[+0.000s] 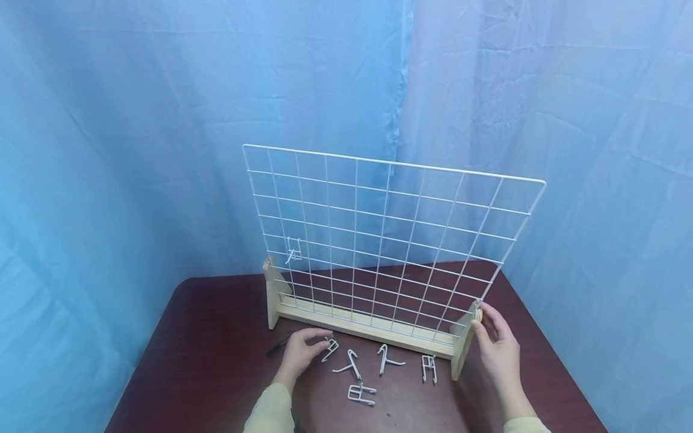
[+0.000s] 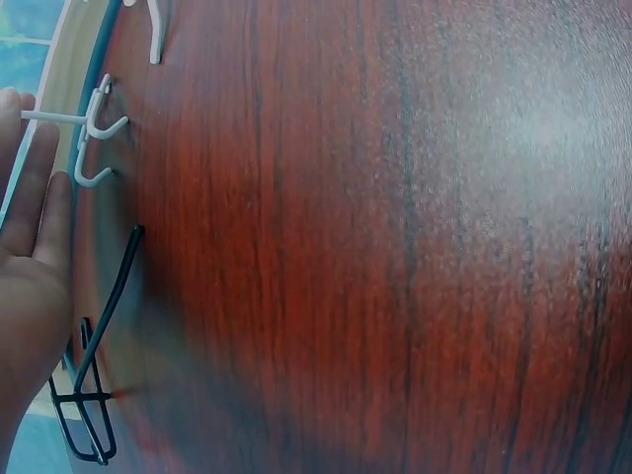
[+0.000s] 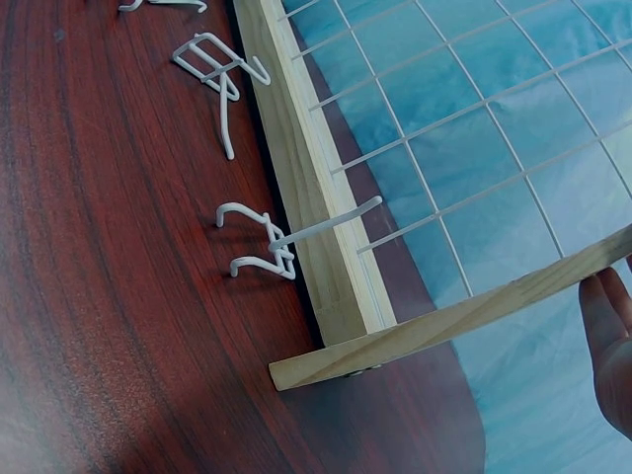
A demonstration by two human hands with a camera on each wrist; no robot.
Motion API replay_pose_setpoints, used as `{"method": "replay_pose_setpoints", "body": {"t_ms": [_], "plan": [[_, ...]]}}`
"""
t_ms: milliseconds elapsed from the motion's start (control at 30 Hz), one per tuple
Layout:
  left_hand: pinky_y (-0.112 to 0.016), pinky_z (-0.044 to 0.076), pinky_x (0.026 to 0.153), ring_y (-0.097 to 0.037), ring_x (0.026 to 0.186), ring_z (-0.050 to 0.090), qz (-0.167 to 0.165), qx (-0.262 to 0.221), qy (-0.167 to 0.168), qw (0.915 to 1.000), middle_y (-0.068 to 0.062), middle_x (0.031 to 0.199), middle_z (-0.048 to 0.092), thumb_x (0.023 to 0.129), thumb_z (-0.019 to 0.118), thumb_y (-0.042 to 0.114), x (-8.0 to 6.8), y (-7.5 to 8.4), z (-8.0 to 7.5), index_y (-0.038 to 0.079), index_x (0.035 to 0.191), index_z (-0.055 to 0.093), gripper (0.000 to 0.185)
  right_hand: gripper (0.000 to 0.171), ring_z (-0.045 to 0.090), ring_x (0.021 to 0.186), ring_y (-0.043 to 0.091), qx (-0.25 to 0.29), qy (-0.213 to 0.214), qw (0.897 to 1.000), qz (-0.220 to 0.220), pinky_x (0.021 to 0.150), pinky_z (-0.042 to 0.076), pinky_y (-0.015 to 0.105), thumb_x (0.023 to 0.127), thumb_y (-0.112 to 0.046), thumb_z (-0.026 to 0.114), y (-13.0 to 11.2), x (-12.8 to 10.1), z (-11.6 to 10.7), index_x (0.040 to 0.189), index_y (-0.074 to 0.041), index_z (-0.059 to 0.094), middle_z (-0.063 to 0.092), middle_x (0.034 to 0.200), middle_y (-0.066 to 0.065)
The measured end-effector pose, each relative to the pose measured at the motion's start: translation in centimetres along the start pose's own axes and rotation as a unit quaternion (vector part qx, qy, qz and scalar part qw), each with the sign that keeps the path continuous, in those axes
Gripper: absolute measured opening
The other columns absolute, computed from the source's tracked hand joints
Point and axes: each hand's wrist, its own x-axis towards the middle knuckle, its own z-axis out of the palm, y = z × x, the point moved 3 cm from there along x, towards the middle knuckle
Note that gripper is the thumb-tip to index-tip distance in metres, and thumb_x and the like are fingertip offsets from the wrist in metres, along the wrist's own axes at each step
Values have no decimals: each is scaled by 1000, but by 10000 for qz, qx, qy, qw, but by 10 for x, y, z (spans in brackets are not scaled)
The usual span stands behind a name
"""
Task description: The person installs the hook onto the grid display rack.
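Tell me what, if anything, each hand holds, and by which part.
The right hand grips the right wooden upright near its top. The left hand meets the projecting arm of a white hook; pinching cannot be confirmed.

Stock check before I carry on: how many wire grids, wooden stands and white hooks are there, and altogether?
Wire grid: 1
Wooden stand: 1
White hooks: 6 (1 hung on the grid, 1 at the left hand, 4 on the table)
Total: 8
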Motion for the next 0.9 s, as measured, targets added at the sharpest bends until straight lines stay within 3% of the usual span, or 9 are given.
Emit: {"method": "replay_pose_setpoints", "body": {"t_ms": [133, 300, 400, 633, 900], "plan": [[-37, 57, 82, -26, 101, 66, -23, 32, 58, 10000, -3, 102, 73, 84, 76, 8, 0, -2, 0, 10, 100, 77, 16, 43, 49, 106, -17, -38, -46, 10000, 67, 93, 41, 7, 96, -3, 64, 3, 1, 0, 138, -7, 56, 60, 132, 11], [-25, 56, 69, -19, 93, 66, -93, 27, 174, 9998, -3, 99, 73, 84, 77, 7, 0, -2, 0, 11, 96, 77, 13, 43, 49, 108, -16, -111, -71, 9999, 45, 93, 42, 8, 96, -3, 63, 4, 2, 1, 138, -4, 55, 59, 133, 13], [-28, 56, 71, -19, 91, 66, -87, 65, 252, 9996, -3, 98, 73, 83, 77, 6, 0, -2, -1, 10, 96, 77, 13, 42, 49, 108, -16, -127, -59, 9999, -4, 93, 42, 8, 95, -2, 63, 4, 2, 1, 137, -2, 55, 59, 133, 13], [-47, 50, 93, -24, 100, 66, -217, 39, 423, 9989, -1, 97, 74, 83, 77, 8, -1, -5, -3, 11, 96, 77, 13, 42, 49, 108, -17, -137, -50, 9999, -12, 92, 42, 7, 96, -2, 63, 1, 2, 1, 137, -1, 55, 59, 133, 13], [-42, 53, 87, -23, 95, 68, -139, 70, 639, 9978, -1, 94, 74, 83, 78, 7, -3, -8, -5, 11, 94, 78, 11, 41, 49, 107, -17, -112, -24, 9999, -31, 91, 42, 7, 95, -1, 64, 2, 2, 1, 136, 0, 56, 59, 133, 11]]}}
